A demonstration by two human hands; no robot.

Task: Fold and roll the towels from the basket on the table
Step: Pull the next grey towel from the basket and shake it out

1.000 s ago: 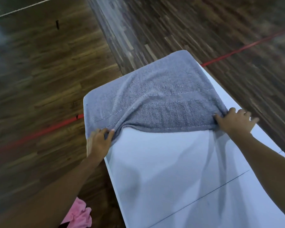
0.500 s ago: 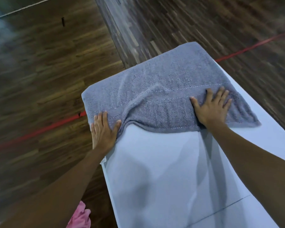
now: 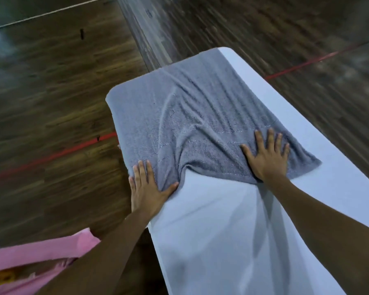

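One wide-angle camera worn on the person's head looks forward and steeply down along the white table (image 3: 222,241) toward its far end, with the frame tilted. It sits near: the left hand (image 3: 146,189) and right hand (image 3: 268,157) reach mid-frame. Wooden floor (image 3: 51,99) flanks both long edges.

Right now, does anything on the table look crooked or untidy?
The grey towel lies askew on the white table: creases run through its middle, and its near edge is bunched into an arch between the left hand and the right hand, both pressing flat.
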